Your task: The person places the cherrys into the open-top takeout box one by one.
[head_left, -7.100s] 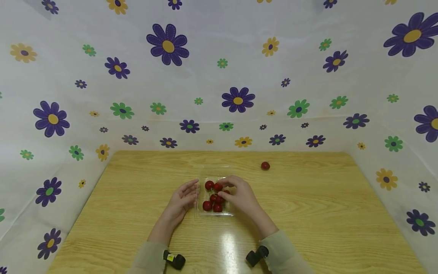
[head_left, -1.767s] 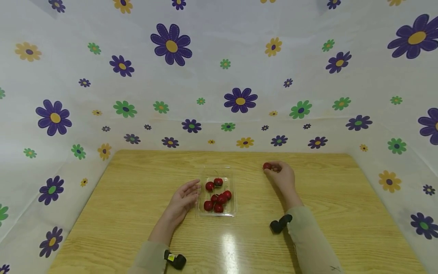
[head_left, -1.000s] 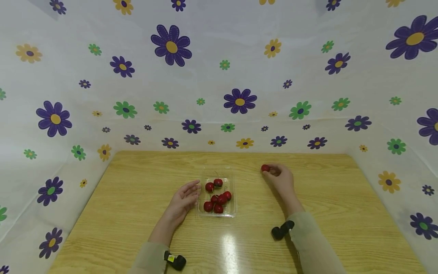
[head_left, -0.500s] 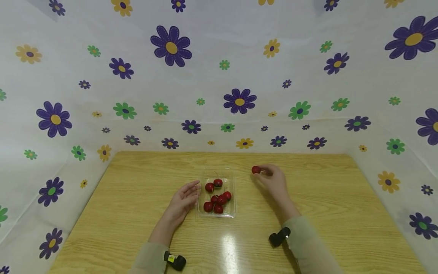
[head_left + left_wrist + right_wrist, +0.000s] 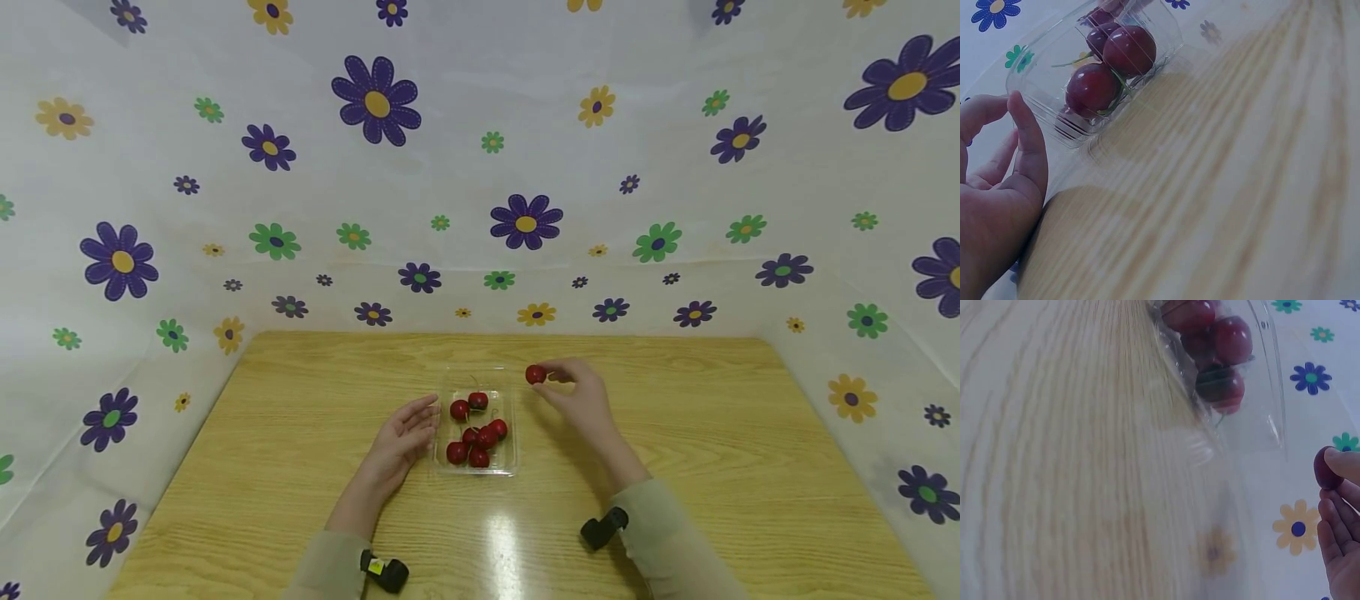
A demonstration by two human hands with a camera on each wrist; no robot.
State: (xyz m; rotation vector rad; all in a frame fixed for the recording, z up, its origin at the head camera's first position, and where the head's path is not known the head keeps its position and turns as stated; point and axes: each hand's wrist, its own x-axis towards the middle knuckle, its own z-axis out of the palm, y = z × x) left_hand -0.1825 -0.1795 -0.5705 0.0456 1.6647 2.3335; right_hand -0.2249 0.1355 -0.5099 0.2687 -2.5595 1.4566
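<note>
A clear plastic box stands on the table with several red cherries inside, some with green stems. My left hand is at the box's left side; in the left wrist view its fingertips touch the clear wall, fingers relaxed. Just right of the box's far right corner, my right hand pinches a single cherry between thumb and fingertips. The right wrist view shows this cherry held apart from the box, with the other fingers loosely bent below.
The wooden table reaches back to a white cloth printed with flowers, which also hangs at both sides. A small black camera is strapped on each wrist. Light glares off the table in front of the box.
My right hand went from the box to the lone cherry at the far right, pinched it and has carried it left toward the box. The left hand has stayed in place.
</note>
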